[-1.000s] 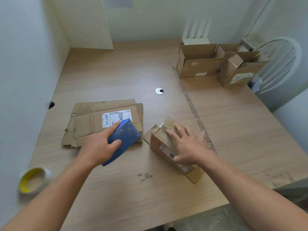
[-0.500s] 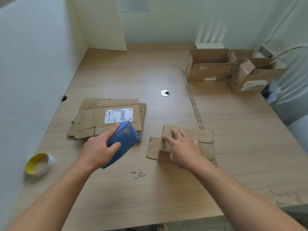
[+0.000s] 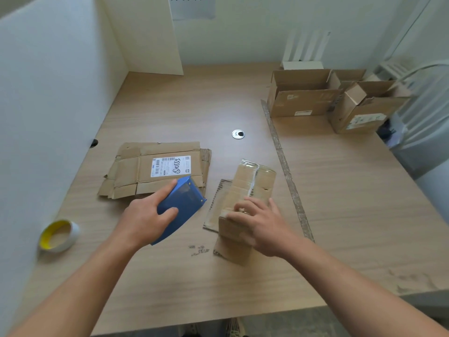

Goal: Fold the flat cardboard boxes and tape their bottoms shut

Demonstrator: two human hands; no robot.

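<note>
Holding: the left hand (image 3: 145, 220) grips a blue tape holder (image 3: 181, 205).
Other side: the right hand (image 3: 262, 224) curls its fingers over the small box (image 3: 252, 181).
Box: on the table (image 3: 340, 203), just beside the flat boxes (image 3: 136, 171).
Farther out: a tape roll (image 3: 59, 235), two open boxes (image 3: 301, 103).

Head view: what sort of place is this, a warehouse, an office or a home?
Probably a small office or desk cubicle used for packing, not a warehouse: a wood-laminate desk with a cable grommet, white partition panels around it, and assembled boxes beside a white chair.
</note>
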